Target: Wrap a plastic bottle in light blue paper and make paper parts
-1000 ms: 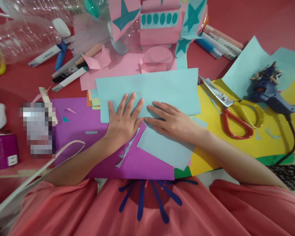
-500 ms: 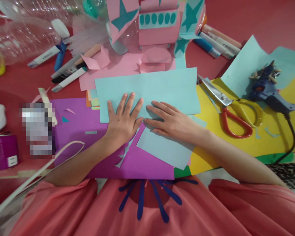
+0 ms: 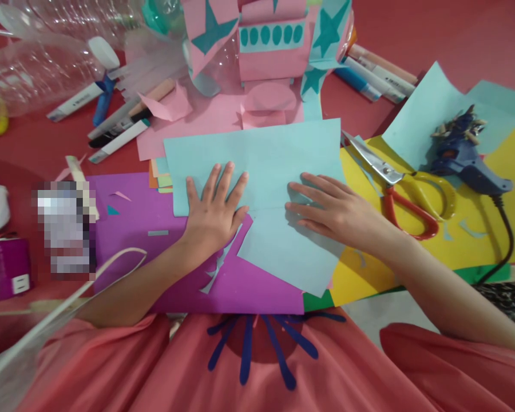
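A folded light blue paper sheet [image 3: 261, 154] lies in front of me on a purple sheet [image 3: 133, 229]. My left hand [image 3: 212, 209] rests flat on its near left edge, fingers spread, holding nothing. My right hand [image 3: 332, 209] lies flat on the fold line to the right, fingers stretched out along the crease. A second light blue piece [image 3: 283, 254] pokes out from under the sheet toward me.
Red-handled scissors [image 3: 401, 191] and a blue glue gun [image 3: 466, 157] lie on yellow paper [image 3: 476, 229] at the right. A pink paper model with teal stars [image 3: 266, 46] stands behind. Markers [image 3: 111, 123] and clear plastic bottles [image 3: 38, 63] lie at the back left.
My right hand has slid to the right along the fold of the blue sheet, away from my left hand. The left hand has stayed in place.
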A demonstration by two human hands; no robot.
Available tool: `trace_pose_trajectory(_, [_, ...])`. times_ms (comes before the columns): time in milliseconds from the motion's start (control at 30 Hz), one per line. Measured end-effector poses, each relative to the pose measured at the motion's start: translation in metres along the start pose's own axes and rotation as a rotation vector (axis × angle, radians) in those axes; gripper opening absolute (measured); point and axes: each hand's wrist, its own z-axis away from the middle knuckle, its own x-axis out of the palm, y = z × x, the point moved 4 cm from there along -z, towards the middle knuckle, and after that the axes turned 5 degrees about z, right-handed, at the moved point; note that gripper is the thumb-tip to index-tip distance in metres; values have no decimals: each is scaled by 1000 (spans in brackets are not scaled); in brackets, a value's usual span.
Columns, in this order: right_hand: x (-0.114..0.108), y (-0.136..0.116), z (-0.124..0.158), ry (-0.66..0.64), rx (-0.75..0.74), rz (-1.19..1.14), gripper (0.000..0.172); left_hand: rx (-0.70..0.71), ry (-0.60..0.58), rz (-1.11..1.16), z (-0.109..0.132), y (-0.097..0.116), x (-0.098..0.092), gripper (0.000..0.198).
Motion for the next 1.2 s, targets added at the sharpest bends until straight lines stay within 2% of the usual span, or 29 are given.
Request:
trace_pose_trajectory(300, [-14, 27, 48, -30, 160, 88, 24, -3, 6, 22, 1, 2, -5, 55])
trace_pose_trajectory(467, [-21, 25, 51, -3, 148, 139, 20, 12, 12, -10, 2, 0, -3, 55])
trace_pose_trajectory(567, [-22, 15, 44, 50, 131, 175, 18, 35, 62, -33, 2, 1, -4, 51])
trace_pose_trajectory(633, [-18, 6, 37, 56, 126, 143, 20, 145, 115, -64, 3, 7, -3, 45])
trace_pose_trajectory(733, [-9, -9, 23, 24, 109, 70, 25, 406, 162, -132, 7, 23, -1, 46])
trace_pose_trajectory(833, [-1, -24, 9, 10, 86, 28, 30, 503, 153, -194, 13, 34, 0, 41])
trace_pose_trajectory(933, [2, -36, 0, 12, 50, 20, 31, 485, 88, -172, 22, 36, -2, 45])
trace_pose_trajectory(1067, [1, -42, -2, 4, 74, 6, 29, 336, 70, -98, 39, 26, -8, 55])
trace_pose_trajectory(1200, [-4, -42, 0, -3, 112, 56, 26, 213, 61, -142, 58, 15, -15, 56])
